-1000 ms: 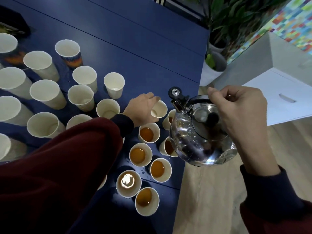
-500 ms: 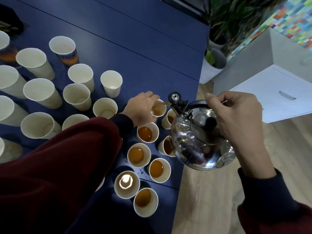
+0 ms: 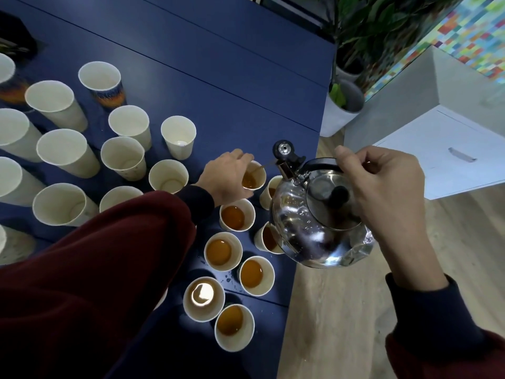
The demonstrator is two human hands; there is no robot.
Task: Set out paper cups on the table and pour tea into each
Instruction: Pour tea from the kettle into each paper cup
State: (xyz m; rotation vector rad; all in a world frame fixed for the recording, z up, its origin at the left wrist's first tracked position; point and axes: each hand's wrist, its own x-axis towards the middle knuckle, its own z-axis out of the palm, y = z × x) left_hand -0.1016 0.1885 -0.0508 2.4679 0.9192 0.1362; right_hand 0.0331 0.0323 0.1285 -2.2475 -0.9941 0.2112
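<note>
A person's right hand (image 3: 388, 187) grips the handle of a steel kettle (image 3: 314, 228), tipped so its spout (image 3: 285, 168) points left toward a paper cup (image 3: 257, 177) just beside it, near the right edge of the blue table (image 3: 218, 77). The left hand (image 3: 226, 179) wraps that cup, steadying it as a thin stream of tea lands inside. Filled cups (image 3: 236, 214) crowd the near side. The empty cups (image 3: 168, 176) stand further left, within likelier reach of the left hand.
</note>
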